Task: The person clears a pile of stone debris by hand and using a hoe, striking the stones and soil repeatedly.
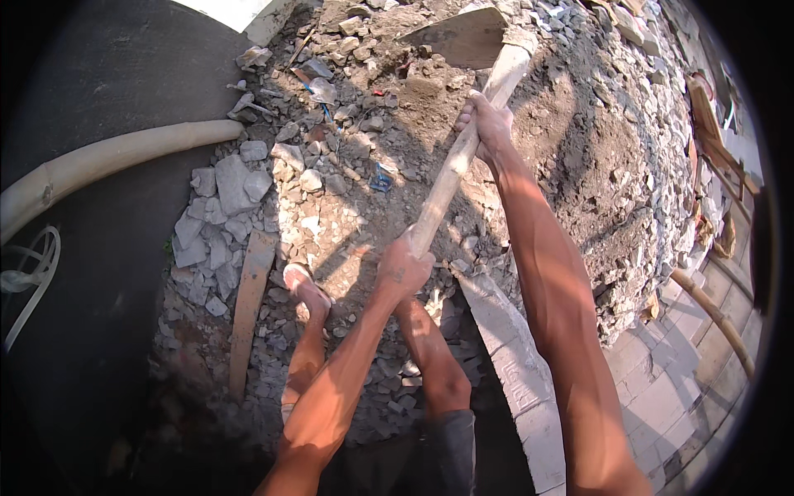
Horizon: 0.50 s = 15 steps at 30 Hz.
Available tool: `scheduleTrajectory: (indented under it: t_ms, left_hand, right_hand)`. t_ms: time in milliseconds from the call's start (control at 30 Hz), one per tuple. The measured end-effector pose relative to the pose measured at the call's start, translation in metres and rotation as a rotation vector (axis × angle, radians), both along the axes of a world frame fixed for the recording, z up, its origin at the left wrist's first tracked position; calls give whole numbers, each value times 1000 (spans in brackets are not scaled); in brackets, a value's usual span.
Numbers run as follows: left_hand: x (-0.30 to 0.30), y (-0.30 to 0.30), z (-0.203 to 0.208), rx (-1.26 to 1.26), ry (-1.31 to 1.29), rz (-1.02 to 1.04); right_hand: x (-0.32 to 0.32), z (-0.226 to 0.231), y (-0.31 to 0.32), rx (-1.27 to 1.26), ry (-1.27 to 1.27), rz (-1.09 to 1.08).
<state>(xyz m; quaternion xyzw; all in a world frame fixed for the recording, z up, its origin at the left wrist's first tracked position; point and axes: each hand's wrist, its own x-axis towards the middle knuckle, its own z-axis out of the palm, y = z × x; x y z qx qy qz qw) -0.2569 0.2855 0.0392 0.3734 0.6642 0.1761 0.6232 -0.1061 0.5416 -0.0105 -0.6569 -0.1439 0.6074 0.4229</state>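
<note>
Pale, weathered wood is forming the handle of a hoe. The left hand, nearer, is clasping the low end of that shaft; the right hand, farther up, is curling its fingers around it, a little short of the blade. The hoe is slanting from the near middle toward the far right, its blade sitting at the heap; whether the edge is touching, I cannot tell.

The step looks like hoeing loose rubble. Doing it well is probably calling for the left hand guiding the low end, the right hand bearing the weight, and the blade meeting the heap at a shallow angle, so stones are not jarring the grip. The left foot is resting on rubble, so strokes should be staying clear of it.

Near on the right, a grey slab is showing a long, straight edge. On the left, a flat brownish plank is lying beside angular stone chunks, while a smooth, rounded bamboo pole is reaching in beyond. Farther off, the heap is mixing crumbly brown earth with sharp gravel.
</note>
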Motion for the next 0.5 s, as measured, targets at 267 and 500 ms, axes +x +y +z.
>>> scheduleTrajectory:
  t_ms: [267,500]
  left_hand:
    - [-22,-90,76,-150,37,70]
    - [-81,30,28,63,1,4]
  right_hand:
    - [-54,60,-105,-183,-200,243]
    - [-97,133,-7,371,-189,82]
